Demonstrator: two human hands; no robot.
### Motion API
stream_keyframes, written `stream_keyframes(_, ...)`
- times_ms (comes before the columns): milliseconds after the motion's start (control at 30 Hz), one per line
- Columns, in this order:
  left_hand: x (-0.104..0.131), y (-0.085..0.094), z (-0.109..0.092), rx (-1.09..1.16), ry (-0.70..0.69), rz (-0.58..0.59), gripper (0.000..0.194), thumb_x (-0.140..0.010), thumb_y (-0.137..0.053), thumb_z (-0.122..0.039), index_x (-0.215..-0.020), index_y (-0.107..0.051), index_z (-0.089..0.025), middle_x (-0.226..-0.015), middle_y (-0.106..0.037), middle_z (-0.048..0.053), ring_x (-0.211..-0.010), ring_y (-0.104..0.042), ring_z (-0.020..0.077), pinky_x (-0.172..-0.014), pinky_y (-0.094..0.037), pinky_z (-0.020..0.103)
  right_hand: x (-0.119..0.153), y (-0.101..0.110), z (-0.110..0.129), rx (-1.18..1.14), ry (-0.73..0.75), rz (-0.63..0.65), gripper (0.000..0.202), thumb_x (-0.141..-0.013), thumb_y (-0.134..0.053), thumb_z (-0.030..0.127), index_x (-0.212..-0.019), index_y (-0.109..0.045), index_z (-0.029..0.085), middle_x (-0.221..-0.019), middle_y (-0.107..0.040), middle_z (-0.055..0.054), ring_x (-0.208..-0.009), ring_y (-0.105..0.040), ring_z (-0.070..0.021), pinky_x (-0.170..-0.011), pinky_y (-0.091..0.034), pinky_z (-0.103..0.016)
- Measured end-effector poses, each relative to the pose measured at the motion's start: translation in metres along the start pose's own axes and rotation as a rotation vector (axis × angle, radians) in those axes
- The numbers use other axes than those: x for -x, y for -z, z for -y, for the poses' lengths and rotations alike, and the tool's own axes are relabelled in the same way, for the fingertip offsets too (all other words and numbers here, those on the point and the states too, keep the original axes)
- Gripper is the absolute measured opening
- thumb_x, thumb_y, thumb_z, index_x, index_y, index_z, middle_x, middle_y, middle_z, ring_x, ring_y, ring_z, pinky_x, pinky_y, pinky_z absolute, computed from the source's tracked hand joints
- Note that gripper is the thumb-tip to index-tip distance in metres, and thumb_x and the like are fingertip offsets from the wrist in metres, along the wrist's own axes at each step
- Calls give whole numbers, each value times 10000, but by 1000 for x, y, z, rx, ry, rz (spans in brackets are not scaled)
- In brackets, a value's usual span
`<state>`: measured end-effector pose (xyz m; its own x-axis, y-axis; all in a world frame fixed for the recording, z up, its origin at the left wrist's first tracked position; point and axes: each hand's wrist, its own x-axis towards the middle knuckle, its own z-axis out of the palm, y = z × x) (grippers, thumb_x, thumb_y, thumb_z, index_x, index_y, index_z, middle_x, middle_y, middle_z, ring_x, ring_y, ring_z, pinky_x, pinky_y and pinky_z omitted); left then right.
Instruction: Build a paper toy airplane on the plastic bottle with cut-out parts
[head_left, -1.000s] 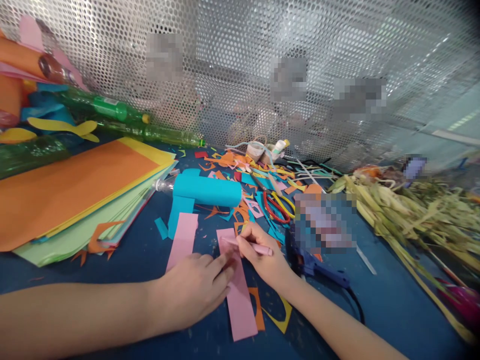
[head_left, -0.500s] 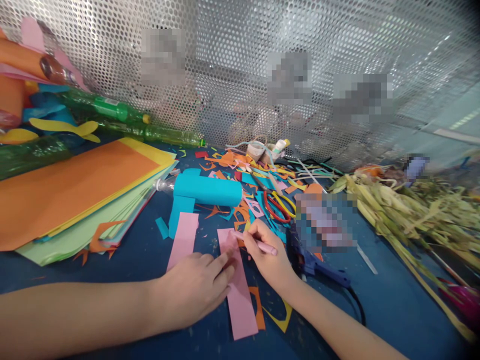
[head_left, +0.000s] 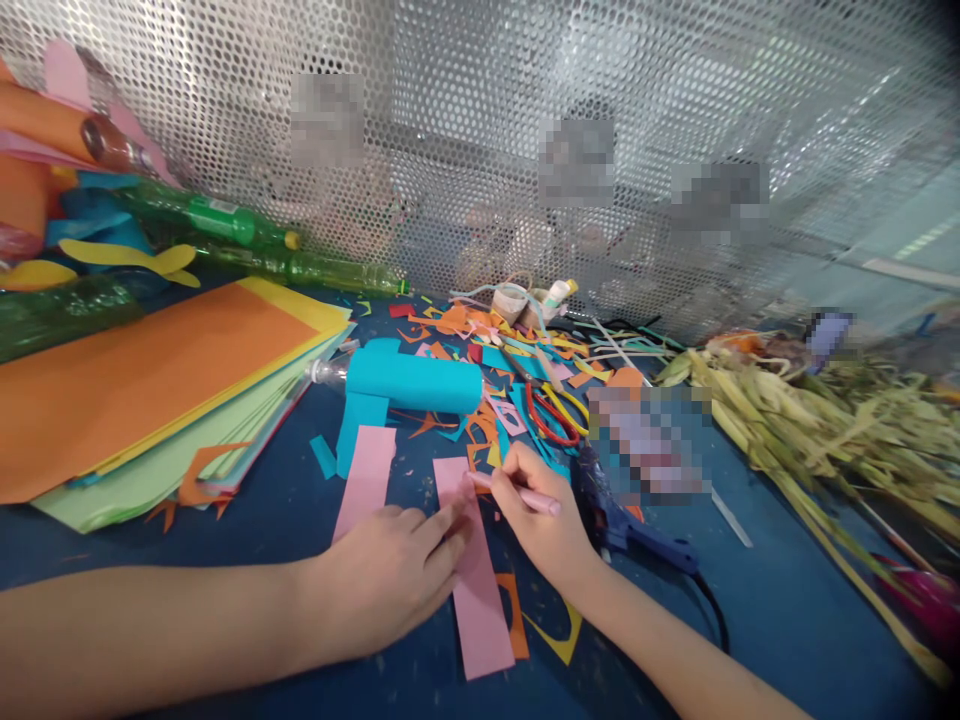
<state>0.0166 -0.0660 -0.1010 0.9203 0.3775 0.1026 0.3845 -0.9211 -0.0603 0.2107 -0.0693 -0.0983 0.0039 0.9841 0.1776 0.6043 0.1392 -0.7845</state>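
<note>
A pink paper strip (head_left: 480, 600) lies on the dark blue table in front of me. My left hand (head_left: 397, 570) rests on its left edge, palm down, fingers stretched out and holding nothing. Between the fingertips of my right hand (head_left: 536, 505) is a slim pink pen (head_left: 536, 500), its tip at the strip's upper right part. Another pink strip (head_left: 370, 470) runs partly under my left hand. Beyond it lies a clear plastic bottle (head_left: 328, 373) wrapped in blue paper (head_left: 416, 382).
Coloured paper sheets (head_left: 180, 380) are stacked at the left, with green bottles (head_left: 225, 220) behind. Scissors (head_left: 551, 415) lie among paper scraps (head_left: 450, 320). A blue glue gun (head_left: 637, 530) with a cord is right of my hand. Dried husks (head_left: 795, 430) cover the far right, before a perforated metal screen (head_left: 465, 80).
The pen tip and my right hand have shifted slightly down and to the right along the pink strip. My left hand stays in place.
</note>
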Motion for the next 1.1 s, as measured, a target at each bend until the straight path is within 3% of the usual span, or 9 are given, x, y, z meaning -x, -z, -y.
stream_keyframes(400, 0, -1, 3, 79, -3, -16, 422, -927, -311, -233, -1310, -388, -74, -1290, -517, 190, -803, -647, 245, -629, -559, 387, 1, 2, 1, -95, -9, -33, 235, -830, -470, 220, -635, -340, 216, -514, -338, 77, -459, -400, -87, -471, -331, -205)
stream_keyframes(567, 1, 0, 8, 279, 54, -104, 290, -914, -344, -216, -1122, -518, -114, -1287, -495, 171, -962, -611, 246, -785, -538, 386, -3, 3, 0, -366, 3, -187, 206, -894, -439, 262, -697, -403, 213, -535, -421, 74, -502, -436, -92, -546, -377, -217)
stream_keyframes(633, 1, 2, 9, 420, 118, -153, 273, -903, -368, -209, -1140, -492, -152, -1246, -489, 147, -990, -588, 219, -817, -523, 356, -5, 4, -1, -406, 10, -207, 188, -892, -465, 276, -718, -429, 211, -546, -448, 71, -520, -452, -93, -569, -380, -222)
stream_keyframes(767, 0, 10, 16, 718, 295, -261, 346, -867, -395, -178, -1211, -349, -181, -1041, -513, 84, -952, -539, 176, -831, -488, 319, -5, 4, -5, -571, 4, -144, 180, -884, -488, 296, -729, -459, 209, -542, -513, 59, -525, -476, -103, -552, -365, -231)
stream_keyframes(900, -3, 10, 24, 914, 452, -233, 219, -889, -248, -120, -1078, -328, -199, -886, -491, 27, -774, -511, 130, -728, -473, 287, 1, 3, -7, -738, -31, -41, 217, -903, -449, 309, -711, -468, 210, -480, -527, 59, -460, -449, -104, -492, -328, -231)
stream_keyframes(1100, -7, -1, 23, 986, 407, -251, 198, -913, -253, -139, -1099, -284, -199, -972, -493, 53, -897, -532, 134, -824, -446, 315, 7, 1, 0, -641, -20, 88, 247, -898, -480, 291, -673, -444, 199, -452, -515, 67, -430, -429, -80, -481, -313, -219)
